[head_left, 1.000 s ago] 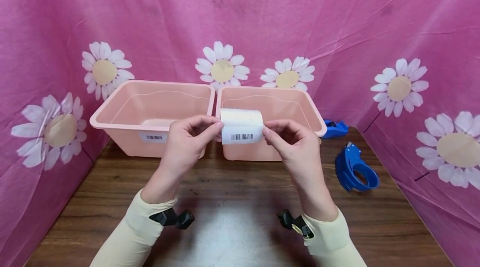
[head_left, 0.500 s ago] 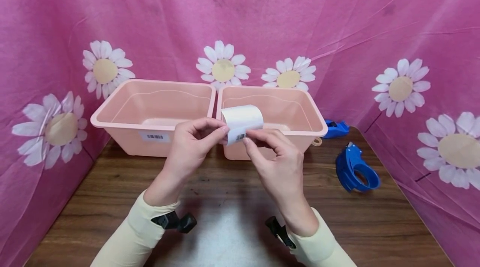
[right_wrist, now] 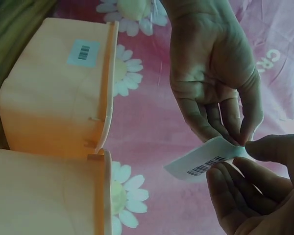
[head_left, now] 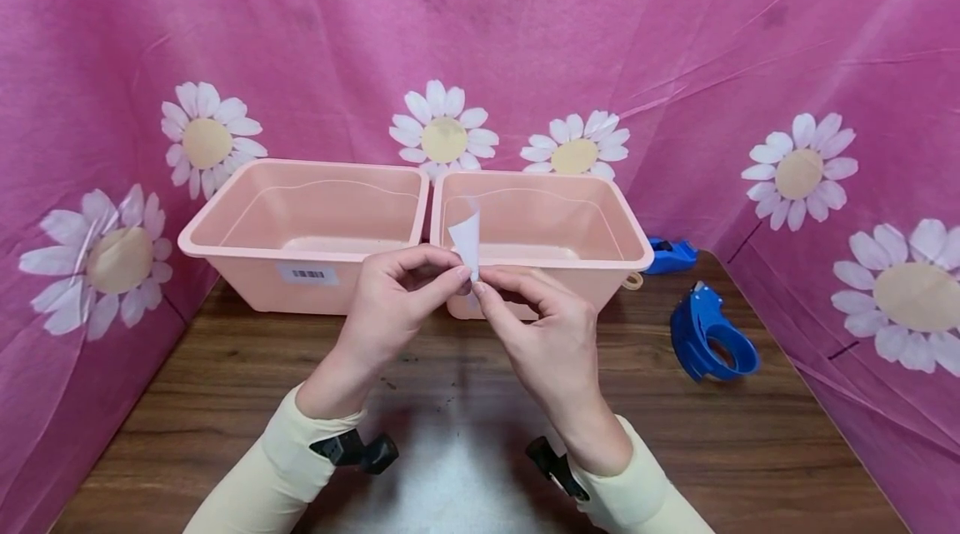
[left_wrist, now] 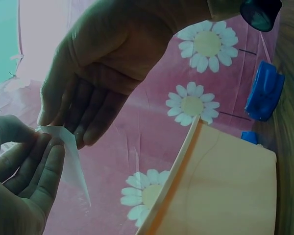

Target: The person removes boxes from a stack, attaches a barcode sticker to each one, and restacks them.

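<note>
A white barcode label (head_left: 466,244) stands up between my two hands in front of the right pink bin (head_left: 600,291). My left hand (head_left: 390,301) pinches one edge of it between thumb and fingers. Close beside, my right hand (head_left: 543,326) has its thumb and index finger pinched at the same lower corner. Edge-on in the head view, the label shows its printed barcode in the right wrist view, where the paper (right_wrist: 198,159) bends near the fingertips. From the left wrist, the same label (left_wrist: 72,164) hangs below both hands.
A left pink bin (head_left: 247,284) bears a barcode label (head_left: 308,273) on its front. To the right on the wooden table (head_left: 450,467) lie a blue tape dispenser (head_left: 712,338), another blue object (head_left: 670,257) and a tan ring (head_left: 633,281). Flowered pink cloth (head_left: 480,17) surrounds the table.
The right hand has moved left from the label's right edge to the left hand's fingertips. The label has turned from facing the head camera to nearly edge-on.
</note>
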Tool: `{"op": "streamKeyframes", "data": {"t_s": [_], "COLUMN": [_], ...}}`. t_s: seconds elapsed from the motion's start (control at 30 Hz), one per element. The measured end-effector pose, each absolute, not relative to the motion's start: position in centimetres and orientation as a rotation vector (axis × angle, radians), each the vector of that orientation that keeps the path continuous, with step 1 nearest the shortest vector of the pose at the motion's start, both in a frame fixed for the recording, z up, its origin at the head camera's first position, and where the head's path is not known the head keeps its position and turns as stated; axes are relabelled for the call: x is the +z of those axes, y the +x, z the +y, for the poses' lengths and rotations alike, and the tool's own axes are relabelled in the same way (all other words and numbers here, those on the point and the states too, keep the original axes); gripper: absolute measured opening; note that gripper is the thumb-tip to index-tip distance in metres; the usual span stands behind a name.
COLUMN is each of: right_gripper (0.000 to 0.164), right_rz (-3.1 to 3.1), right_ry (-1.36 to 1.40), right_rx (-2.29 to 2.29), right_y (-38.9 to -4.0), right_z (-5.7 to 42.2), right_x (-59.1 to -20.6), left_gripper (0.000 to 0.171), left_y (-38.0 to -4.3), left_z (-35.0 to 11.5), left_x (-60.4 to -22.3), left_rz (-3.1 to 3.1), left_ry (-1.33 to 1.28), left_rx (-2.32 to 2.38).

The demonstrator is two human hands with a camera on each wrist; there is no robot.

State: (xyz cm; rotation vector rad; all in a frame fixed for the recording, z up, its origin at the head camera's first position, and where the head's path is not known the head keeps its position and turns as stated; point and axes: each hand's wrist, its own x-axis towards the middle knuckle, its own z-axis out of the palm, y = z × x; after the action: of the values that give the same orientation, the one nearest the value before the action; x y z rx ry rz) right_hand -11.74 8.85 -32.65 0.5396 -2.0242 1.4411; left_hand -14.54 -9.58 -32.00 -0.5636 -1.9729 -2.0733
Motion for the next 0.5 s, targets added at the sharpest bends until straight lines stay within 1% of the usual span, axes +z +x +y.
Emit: {"op": "streamKeyframes", "data": {"t_s": [0.5], "right_gripper": [0.014], "right_rz": [-2.005], "right_ry": [0.513], "right_rx": [1.498], "right_y": [-11.69], "right_z": [8.66], "right_x": [-32.62], "left_gripper": [0.006], "left_y": [-14.25], "left_z": [-9.45], "left_x": [-32.09], "left_rz": [-1.972], "left_ry": [-0.600], "left_rx": [-1.955]}}
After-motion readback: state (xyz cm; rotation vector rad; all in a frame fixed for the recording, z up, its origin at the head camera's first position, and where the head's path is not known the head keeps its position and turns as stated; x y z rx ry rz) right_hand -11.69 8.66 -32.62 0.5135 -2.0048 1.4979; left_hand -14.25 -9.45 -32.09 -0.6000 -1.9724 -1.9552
